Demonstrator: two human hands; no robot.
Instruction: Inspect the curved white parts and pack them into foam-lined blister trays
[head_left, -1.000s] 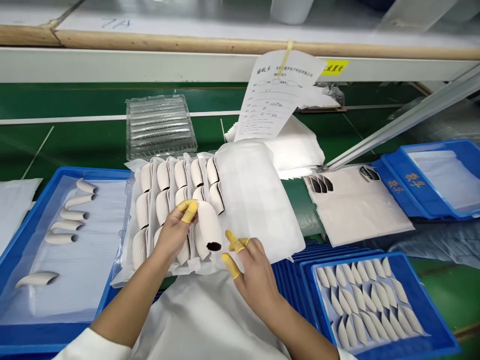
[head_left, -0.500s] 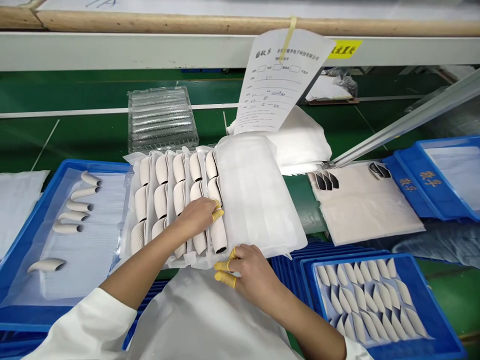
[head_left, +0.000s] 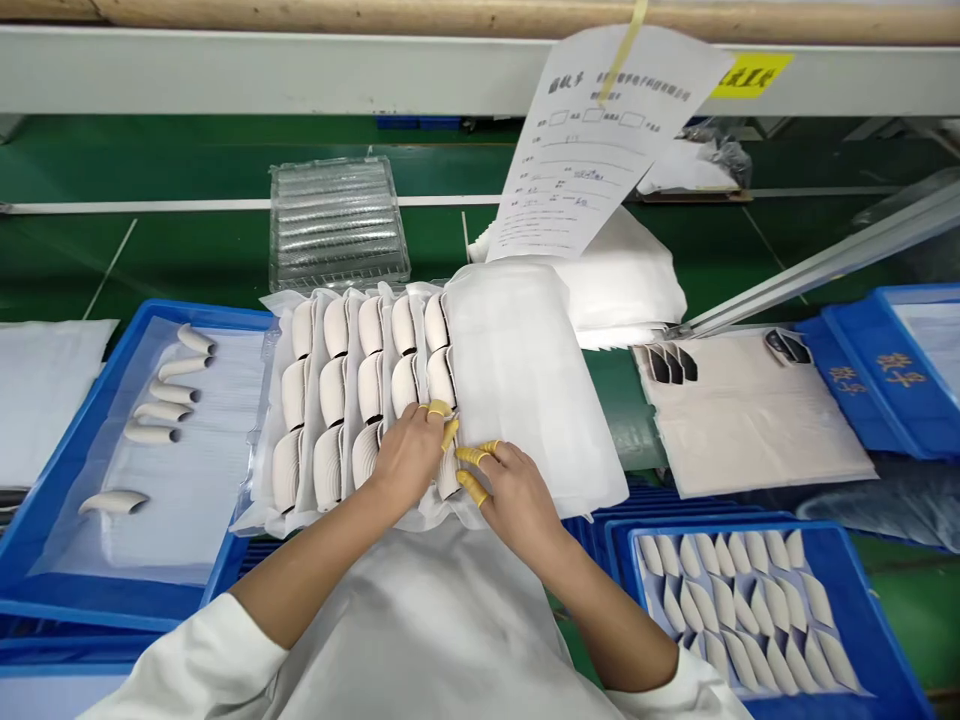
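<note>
A clear tray (head_left: pixel 251 420) lined with white tissue holds several rows of curved cream pieces (head_left: pixel 336 392) with dark inner sides, stacked closely together. My left hand (head_left: pixel 414 447), with yellow finger cots, is closed over the stack of curved pieces (head_left: pixel 448 474) at the front of the rightmost filled row, partly hiding it. On that stack's right side is my right hand (head_left: pixel 517 497), also in yellow cots; its fingers are apart and their tips are at the stack's edge. White tissue (head_left: pixel 525 370) covers the tray's right part.
On the left, a blue tray (head_left: pixel 90 590) bears several loose curved pieces (head_left: pixel 161 412). Another blue tray (head_left: pixel 885 640) with rows of pieces stands at lower right. Behind are an empty clear tray (head_left: pixel 337 220), a hanging paper form (head_left: pixel 592 150) and a slanting metal post (head_left: pixel 810 265).
My right hand has moved up and toward the front stack. My left hand has shifted slightly down onto the same stack. The camera view has tilted and shifted slightly.
</note>
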